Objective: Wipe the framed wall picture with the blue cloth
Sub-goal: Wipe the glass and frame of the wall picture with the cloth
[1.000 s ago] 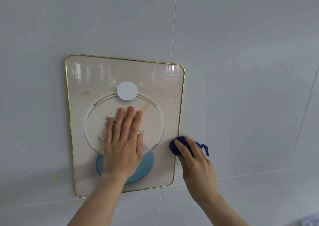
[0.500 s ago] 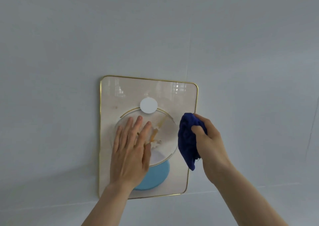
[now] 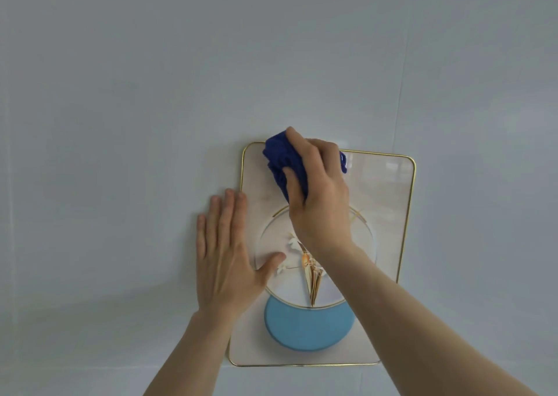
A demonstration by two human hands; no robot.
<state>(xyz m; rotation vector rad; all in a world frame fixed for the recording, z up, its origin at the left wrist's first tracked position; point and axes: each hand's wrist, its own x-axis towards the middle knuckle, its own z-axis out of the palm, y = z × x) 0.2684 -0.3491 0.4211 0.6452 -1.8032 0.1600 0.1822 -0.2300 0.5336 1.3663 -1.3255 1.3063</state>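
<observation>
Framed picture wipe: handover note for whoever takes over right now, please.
Right hand: closed on the bunched blue cloth, pressing it on the upper left part of the framed picture, near the top edge.
Left hand: open and flat, straddling the picture's left edge; fingers on the wall, thumb on the glass.
Picture: on the wall, hanging roughly straight.
Done: cloth is in hand and on the glass. How much is already wiped cannot be told.
Left: from this one frame, work across and down, right side, centre, bottom and the gold rim, then take both hands off.
</observation>
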